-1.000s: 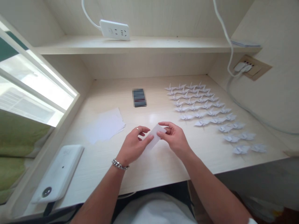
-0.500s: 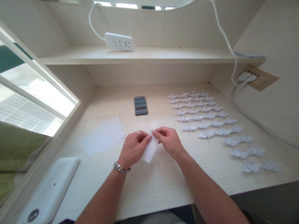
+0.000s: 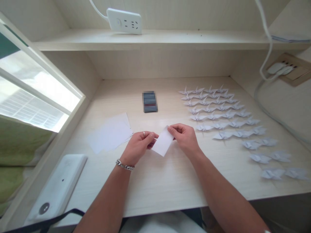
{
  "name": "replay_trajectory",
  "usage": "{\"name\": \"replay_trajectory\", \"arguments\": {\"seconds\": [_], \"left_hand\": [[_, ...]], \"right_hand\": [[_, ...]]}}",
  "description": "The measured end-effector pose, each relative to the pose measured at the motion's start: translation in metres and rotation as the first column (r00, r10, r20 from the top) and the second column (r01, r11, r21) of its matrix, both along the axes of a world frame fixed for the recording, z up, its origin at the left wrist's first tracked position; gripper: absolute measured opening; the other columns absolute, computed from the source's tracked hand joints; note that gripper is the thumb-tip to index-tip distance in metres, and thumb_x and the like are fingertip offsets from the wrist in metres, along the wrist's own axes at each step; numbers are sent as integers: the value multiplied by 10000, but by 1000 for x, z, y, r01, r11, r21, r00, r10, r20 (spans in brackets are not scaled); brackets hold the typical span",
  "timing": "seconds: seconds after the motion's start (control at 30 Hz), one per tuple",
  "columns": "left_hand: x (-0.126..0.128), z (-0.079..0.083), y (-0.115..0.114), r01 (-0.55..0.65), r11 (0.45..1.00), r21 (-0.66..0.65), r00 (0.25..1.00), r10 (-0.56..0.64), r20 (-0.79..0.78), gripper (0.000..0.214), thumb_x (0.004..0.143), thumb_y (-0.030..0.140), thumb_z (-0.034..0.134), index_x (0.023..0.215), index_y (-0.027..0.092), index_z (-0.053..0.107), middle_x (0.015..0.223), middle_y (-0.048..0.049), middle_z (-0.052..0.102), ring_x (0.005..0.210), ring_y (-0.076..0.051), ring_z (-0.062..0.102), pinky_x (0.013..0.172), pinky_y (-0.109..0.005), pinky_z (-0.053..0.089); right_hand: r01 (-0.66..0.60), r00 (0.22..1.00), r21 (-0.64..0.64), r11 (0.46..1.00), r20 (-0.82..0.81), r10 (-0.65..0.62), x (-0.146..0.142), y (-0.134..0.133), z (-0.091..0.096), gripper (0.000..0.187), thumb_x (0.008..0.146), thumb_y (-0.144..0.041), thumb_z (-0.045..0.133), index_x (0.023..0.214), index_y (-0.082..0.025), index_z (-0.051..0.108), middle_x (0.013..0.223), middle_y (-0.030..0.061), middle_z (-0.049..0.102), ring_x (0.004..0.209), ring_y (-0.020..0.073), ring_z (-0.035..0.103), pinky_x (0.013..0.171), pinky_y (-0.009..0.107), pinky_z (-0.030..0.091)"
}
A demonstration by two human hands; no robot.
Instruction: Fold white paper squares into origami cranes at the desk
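A small folded white sheet of paper is held slightly above the desk, tilted, between my two hands. My right hand pinches its top right corner between thumb and fingers. At the left edge of the sheet is my left hand, with its fingers curled and their tips partly behind the paper. That hand wears a ring and a chain bracelet. Rows of folded white paper cranes stand to the right of my hands. Loose white paper sheets lie spread to the left.
A dark, pixelated rectangular item lies beyond my hands. At the left front rests a long white device. A power strip leans on the shelf. White cables run to a wall socket at the right.
The folded paper has turned, showing a broader face. My left thumb has slid off its top edge toward the left side, while my right hand keeps its pinch. The camera view has shifted.
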State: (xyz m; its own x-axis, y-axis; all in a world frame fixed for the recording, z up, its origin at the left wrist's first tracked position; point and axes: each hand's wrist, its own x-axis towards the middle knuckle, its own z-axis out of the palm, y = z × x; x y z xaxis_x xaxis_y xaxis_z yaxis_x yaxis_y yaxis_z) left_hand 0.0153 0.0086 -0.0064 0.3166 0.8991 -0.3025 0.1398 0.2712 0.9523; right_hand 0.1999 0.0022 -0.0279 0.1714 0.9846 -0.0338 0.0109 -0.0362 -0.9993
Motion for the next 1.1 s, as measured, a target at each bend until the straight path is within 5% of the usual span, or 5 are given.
{"name": "replay_trajectory", "arguments": {"seconds": [0.37,0.47,0.6,0.83,1.1], "left_hand": [[-5,-1,-5,48,996,73,995,-42,-87,208,734,330,681,783,128,696,682,-39,663,613,-136,573,595,-260,455],[-7,-4,-5,23,994,111,993,-10,-118,192,741,326,673,771,137,678,669,-26,653,592,-127,561,567,-247,434],[-7,-4,-5,51,991,123,996,-41,-85,197,736,340,684,794,157,642,706,-18,664,630,-136,590,584,-250,454],[-4,2,-7,-266,935,236,964,265,36,266,690,378,720,709,156,575,629,13,608,583,-122,569,584,-260,478],[-15,15,-8,10,897,441,961,113,-252,217,745,373,658,725,158,684,685,-26,675,643,-147,588,593,-251,442]], "right_hand": [[36,972,-107,994,-228,-60,-9,-5,2,441,659,-447,768,966,-151,655,672,19,681,623,162,640,595,302,550],[-84,946,-177,981,-323,23,-14,-7,2,376,626,-458,778,774,-137,649,675,33,677,634,168,647,636,324,564],[-213,972,-145,966,-130,195,-18,-10,2,332,671,-452,738,645,-138,632,615,16,638,577,140,599,577,281,529],[-262,965,-109,959,-48,258,-26,-11,4,235,725,-375,676,797,-152,677,750,32,684,654,144,613,584,253,494],[-382,845,-25,924,396,360,-29,-9,14,215,777,-332,587,741,-159,711,712,33,692,658,154,590,569,249,406]]}}
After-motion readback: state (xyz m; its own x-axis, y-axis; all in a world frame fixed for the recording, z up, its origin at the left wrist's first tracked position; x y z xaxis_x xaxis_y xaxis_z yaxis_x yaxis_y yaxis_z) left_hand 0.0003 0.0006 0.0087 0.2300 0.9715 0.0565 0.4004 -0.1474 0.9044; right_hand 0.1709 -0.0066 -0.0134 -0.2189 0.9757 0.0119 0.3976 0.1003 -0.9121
